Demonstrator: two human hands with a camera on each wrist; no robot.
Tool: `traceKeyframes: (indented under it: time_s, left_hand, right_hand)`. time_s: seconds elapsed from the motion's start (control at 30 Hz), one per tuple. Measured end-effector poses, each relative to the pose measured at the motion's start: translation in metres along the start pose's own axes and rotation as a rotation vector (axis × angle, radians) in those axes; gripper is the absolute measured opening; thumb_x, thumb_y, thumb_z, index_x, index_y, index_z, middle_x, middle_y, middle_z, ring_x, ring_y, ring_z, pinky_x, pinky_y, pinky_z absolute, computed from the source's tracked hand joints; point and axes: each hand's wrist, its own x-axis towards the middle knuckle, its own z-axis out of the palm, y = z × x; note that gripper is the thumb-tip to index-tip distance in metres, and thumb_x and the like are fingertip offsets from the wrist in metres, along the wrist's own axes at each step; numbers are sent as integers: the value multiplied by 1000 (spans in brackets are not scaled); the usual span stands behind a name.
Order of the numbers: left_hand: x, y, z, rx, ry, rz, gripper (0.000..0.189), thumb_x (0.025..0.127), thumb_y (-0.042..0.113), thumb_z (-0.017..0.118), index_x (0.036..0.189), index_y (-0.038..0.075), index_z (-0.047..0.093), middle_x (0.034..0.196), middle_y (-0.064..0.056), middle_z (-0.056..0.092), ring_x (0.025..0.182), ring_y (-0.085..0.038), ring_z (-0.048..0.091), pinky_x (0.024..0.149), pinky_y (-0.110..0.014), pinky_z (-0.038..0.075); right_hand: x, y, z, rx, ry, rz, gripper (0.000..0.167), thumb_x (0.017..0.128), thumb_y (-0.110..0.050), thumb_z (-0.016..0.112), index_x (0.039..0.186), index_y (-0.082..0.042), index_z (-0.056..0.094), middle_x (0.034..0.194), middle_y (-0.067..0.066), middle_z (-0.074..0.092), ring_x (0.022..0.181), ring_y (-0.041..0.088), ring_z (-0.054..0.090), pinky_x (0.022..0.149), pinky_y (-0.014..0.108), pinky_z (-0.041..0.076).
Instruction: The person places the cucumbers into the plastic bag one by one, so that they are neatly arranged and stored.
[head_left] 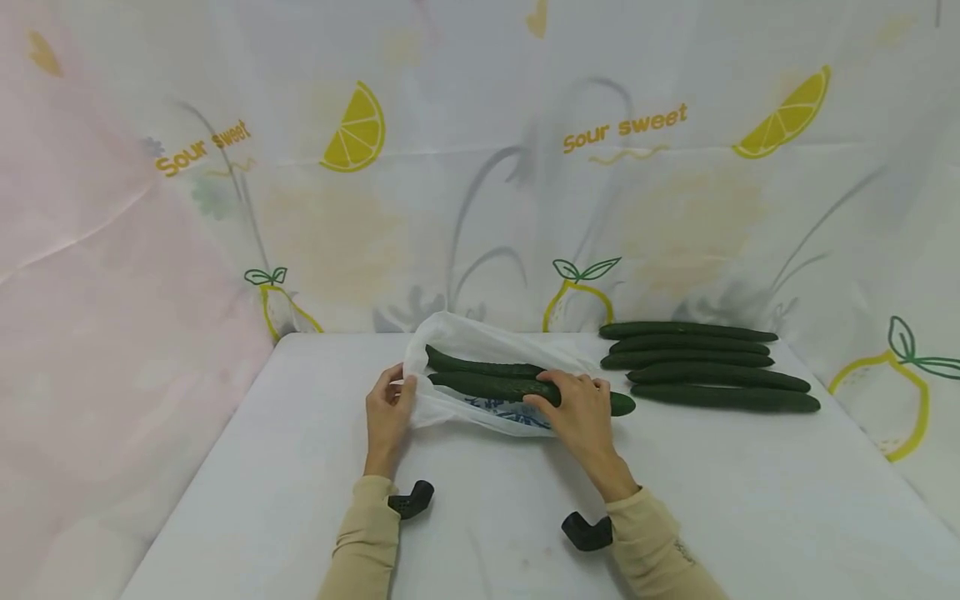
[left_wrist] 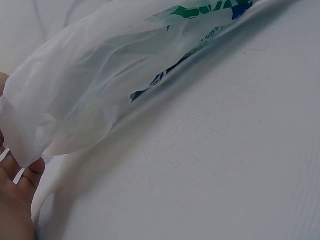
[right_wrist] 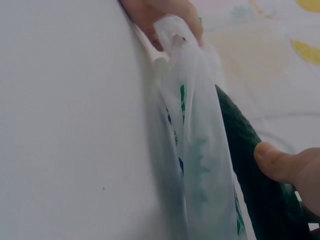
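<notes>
A white plastic bag [head_left: 442,410] with blue and green print lies on the table, its mouth toward the left. My left hand [head_left: 388,410] pinches the bag's edge at that end, as the left wrist view also shows on the bag [left_wrist: 75,95]. With my right hand [head_left: 581,410] I grip a dark green cucumber [head_left: 487,386] over the bag; its rounded end sticks out past the right of my hand. In the right wrist view my thumb presses on this cucumber [right_wrist: 245,145]. Behind it a second cucumber [head_left: 480,365] lies within the bag.
Several more cucumbers [head_left: 723,398] lie side by side at the back right of the white table [head_left: 480,517]. A printed curtain [head_left: 465,167] with lemon pictures hangs behind the table. Black curved pieces [head_left: 587,532] are worn at both wrists.
</notes>
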Motion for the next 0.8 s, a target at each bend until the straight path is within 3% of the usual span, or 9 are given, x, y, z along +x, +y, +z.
traceKeyframes:
  time_s: [0.53, 0.8]
  left_hand:
    - [1, -1, -1, -20, 37, 32, 28, 91, 6, 58, 116, -7, 60, 106, -23, 60, 71, 0, 54, 65, -11, 43]
    - [0, -2, 0, -107, 50, 49, 27, 90, 2, 58, 114, -8, 60, 101, -17, 59, 70, -1, 57, 65, -11, 46]
  right_hand:
    - [9, -20, 12, 11, -72, 47, 40, 73, -43, 75, 104, -18, 69, 93, 4, 73, 84, 28, 62, 85, 45, 33]
    - [15, -23, 19, 10, -58, 49, 40, 73, -45, 74, 102, -17, 70, 80, 5, 72, 70, 26, 62, 76, 41, 34]
